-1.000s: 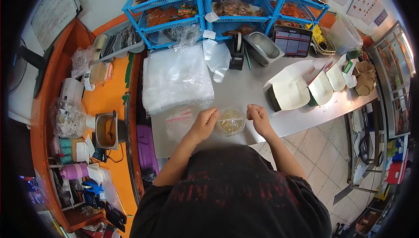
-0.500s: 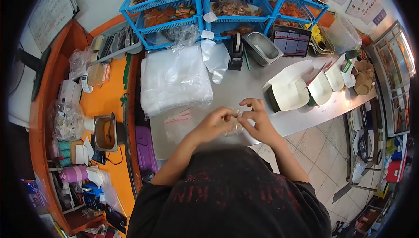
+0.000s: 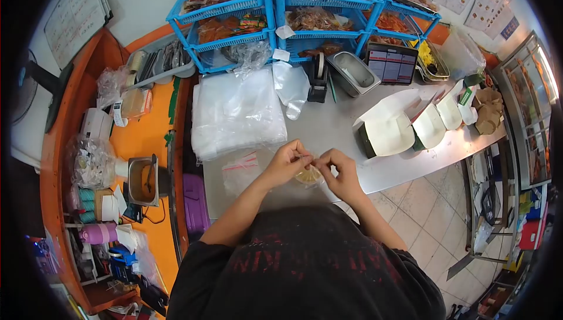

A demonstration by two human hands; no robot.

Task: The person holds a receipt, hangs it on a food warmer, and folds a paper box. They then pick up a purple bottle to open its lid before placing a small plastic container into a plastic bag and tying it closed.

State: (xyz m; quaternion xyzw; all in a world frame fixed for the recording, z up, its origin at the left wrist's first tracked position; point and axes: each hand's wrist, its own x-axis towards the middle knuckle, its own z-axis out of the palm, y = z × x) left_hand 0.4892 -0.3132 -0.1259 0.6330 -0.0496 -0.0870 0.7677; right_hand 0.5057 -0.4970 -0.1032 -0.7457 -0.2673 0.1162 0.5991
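A small clear bag point(image 3: 308, 175) with yellow-brown contents is seen at the near edge of the steel counter point(image 3: 334, 126). Its top is pinched between the left hand point(image 3: 286, 163) and the right hand point(image 3: 340, 171). Both hands are curled nearly closed and are touching above it.

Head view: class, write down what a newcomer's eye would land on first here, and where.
First, the left hand and right hand pinching a small clear bag of yellowish contents at the near edge of the steel counter. Behind them lies a stack of clear plastic bags, with blue basket racks of packets along the back.
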